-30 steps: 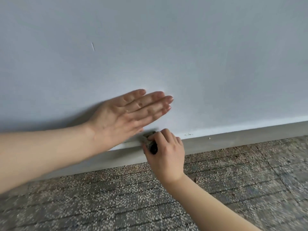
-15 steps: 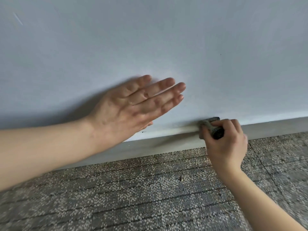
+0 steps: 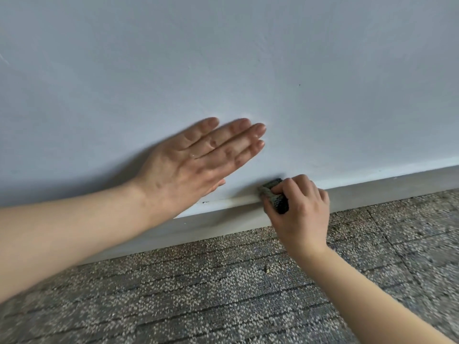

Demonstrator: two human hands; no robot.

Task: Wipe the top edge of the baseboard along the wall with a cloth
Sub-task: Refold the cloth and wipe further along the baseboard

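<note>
A pale grey-blue wall (image 3: 248, 58) fills the upper part of the view, above speckled grey carpet (image 3: 198, 301). Between them runs the grey baseboard (image 3: 385, 192), slanting up toward the right. The left hand (image 3: 188, 167) lies flat against the wall, fingers straight and together, grasping nothing. The right hand (image 3: 300, 214) has its fingers curled round a small wadded dark grey cloth (image 3: 274, 196), pressing it onto the baseboard's top edge, just right of the left hand.

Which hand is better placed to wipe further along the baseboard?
Right. The right hand grips the folded dark grey cloth against the grey baseboard's top edge; the left hand lies flat, empty, on the pale wall.
</note>
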